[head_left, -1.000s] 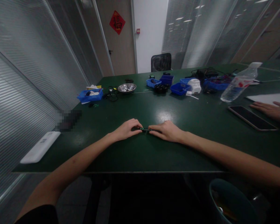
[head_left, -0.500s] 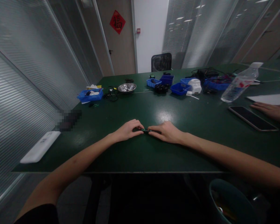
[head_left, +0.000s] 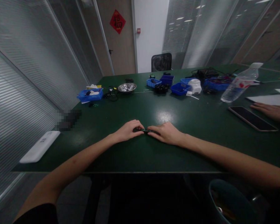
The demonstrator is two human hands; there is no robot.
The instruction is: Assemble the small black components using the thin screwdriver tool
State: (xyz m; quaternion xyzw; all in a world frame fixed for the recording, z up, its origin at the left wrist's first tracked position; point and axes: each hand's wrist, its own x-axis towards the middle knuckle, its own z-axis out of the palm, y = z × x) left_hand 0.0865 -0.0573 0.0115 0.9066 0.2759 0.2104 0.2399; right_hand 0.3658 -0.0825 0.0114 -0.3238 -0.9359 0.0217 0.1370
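Note:
Between my two hands, low over the green table (head_left: 121, 158), is a small thin dark piece with green on it (head_left: 145, 130); its kind is too small to make out. My left hand (head_left: 131, 129) pinches its left end between thumb and fingers. From the other side my right hand (head_left: 165, 132) grips its right end, thumb and fingers closed along it. The fingers of both hands cover most of the piece.
At the back stand a metal bowl (head_left: 127, 88), a blue tray (head_left: 90, 95) and more blue bins (head_left: 179, 89). On the right are a water bottle (head_left: 240, 84), a phone (head_left: 252, 119) and another person's hand (head_left: 272, 110). A white box (head_left: 40, 147) lies left; a bin (head_left: 231, 202) stands below.
My right hand has shifted very slightly on the piece; my left hand stays in place. At the far right, another white sheet edge shows above the other person's hand.

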